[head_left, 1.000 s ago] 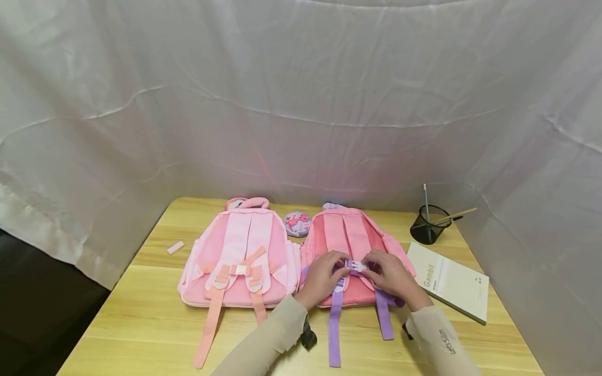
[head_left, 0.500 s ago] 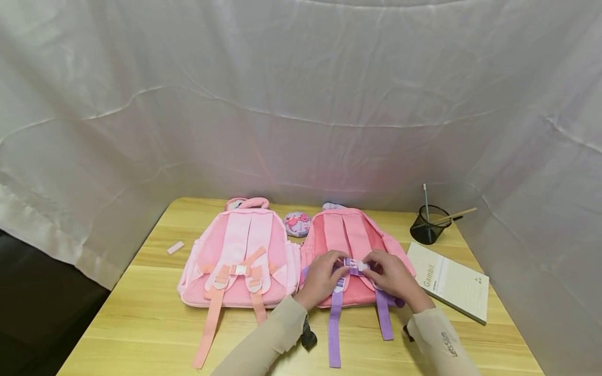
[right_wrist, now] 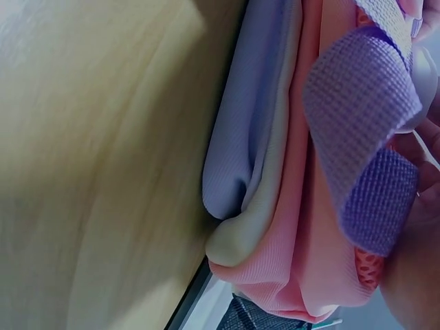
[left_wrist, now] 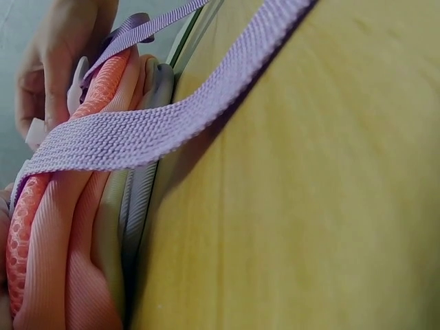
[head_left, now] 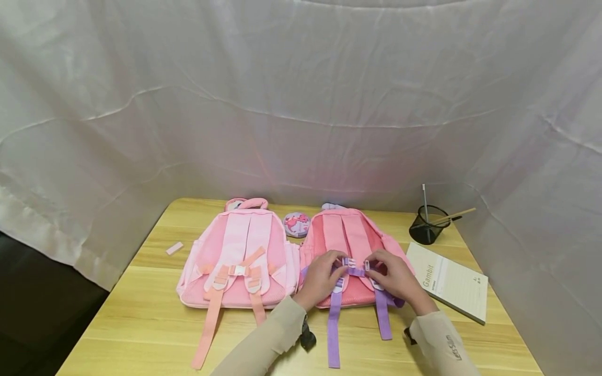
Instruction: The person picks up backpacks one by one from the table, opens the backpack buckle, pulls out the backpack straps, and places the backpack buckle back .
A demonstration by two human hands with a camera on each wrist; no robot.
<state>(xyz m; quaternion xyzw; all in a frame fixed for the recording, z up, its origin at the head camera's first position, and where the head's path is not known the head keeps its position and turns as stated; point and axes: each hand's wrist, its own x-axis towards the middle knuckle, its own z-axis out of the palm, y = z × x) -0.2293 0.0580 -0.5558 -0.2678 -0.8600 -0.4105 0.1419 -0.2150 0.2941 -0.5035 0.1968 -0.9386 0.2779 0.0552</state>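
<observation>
Two buckle halves (head_left: 349, 262) (head_left: 367, 265) show, each partly hidden by fingers (head_left: 377, 255).

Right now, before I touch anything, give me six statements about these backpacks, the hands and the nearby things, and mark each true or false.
1. The left hand and right hand are at the darker pink backpack. True.
2. Its buckle is clipped together. False: the left buckle half and right buckle half are apart, one pinched in each hand.
3. A round pouch lies between the darker pink backpack and the lighter pink backpack. True.
4. Purple straps hang from the lighter pink backpack. False: orange straps do.
5. A black mesh pen holder stands beyond the Gambit notebook. True.
6. The Gambit notebook lies left of both backpacks. False: it lies to their right.
</observation>
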